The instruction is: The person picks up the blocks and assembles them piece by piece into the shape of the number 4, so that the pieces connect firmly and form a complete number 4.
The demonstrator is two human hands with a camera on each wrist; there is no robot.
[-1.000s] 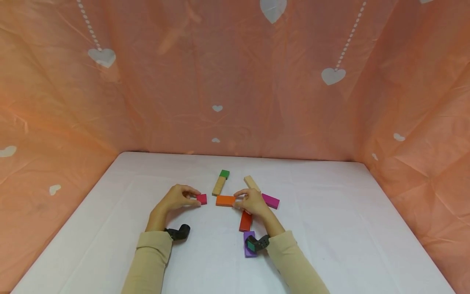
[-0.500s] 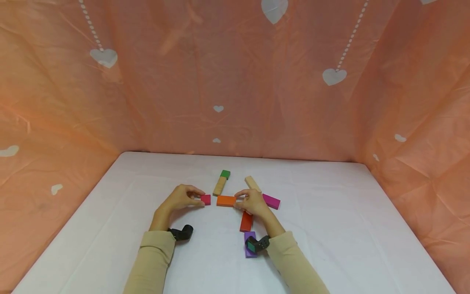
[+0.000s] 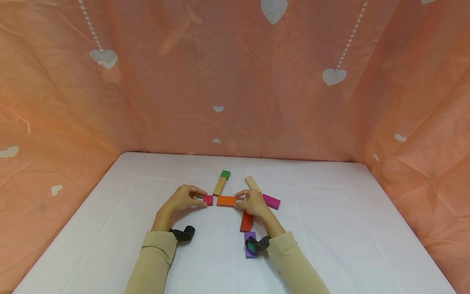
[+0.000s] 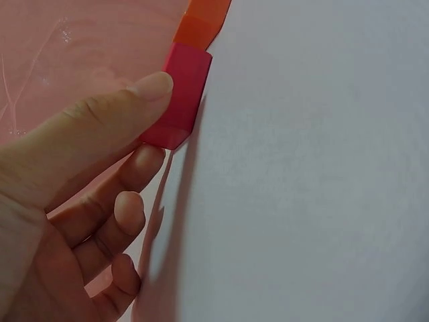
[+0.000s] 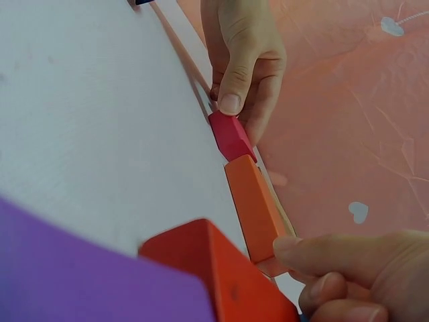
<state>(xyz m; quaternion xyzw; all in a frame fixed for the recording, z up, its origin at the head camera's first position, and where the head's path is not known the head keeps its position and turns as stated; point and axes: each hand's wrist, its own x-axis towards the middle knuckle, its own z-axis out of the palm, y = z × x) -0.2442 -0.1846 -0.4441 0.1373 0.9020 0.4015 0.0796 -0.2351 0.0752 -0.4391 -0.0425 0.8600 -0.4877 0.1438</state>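
Note:
My left hand (image 3: 182, 199) pinches a small pinkish-red block (image 3: 208, 200) between thumb and fingers. Just right of that block, with a narrow gap in the head view, lies an orange block (image 3: 226, 201). The thumb and fingertips of my right hand (image 3: 254, 203) pinch the orange block's right end. In the right wrist view the pinkish-red block (image 5: 232, 137) and the orange block (image 5: 255, 208) line up end to end. Below the right hand a red block (image 3: 246, 222) lies on the table, with a purple block (image 3: 251, 254) nearer me, partly covered by the wrist camera.
Behind the orange block, a plain wooden block (image 3: 220, 186) meets a green block (image 3: 225, 174). Another plain wooden block (image 3: 252, 183) slants behind the right hand, and a magenta block (image 3: 271, 201) lies to its right. Pink cloth (image 3: 235, 81) with hearts surrounds the white table (image 3: 349, 228).
My left hand has moved right with the pinkish-red block, narrowing the gap to the orange block. My right hand has stayed at the orange block's end.

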